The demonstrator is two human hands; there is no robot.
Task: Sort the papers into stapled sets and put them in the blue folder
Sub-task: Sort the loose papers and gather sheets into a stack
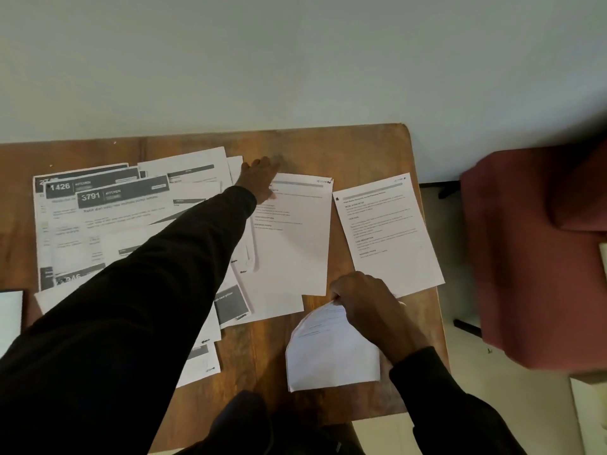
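Note:
Printed papers cover a wooden table [371, 152]. My left hand [261, 177] reaches far across with straight fingers and rests on the top edge of a white text sheet [295, 238] in the middle. My right hand [364, 303] pinches the top of a curled bundle of sheets [328, 353] near the front edge. A single text page [387, 234] lies at the right. A spread of sheets with dark headers [98, 205] fills the left side. No blue folder or stapler is visible.
A dark red upholstered seat [538, 251] stands just right of the table. A pale wall runs behind the table's far edge. A white object [10, 316] sits at the left border. More sheets [200, 362] lie under my left sleeve.

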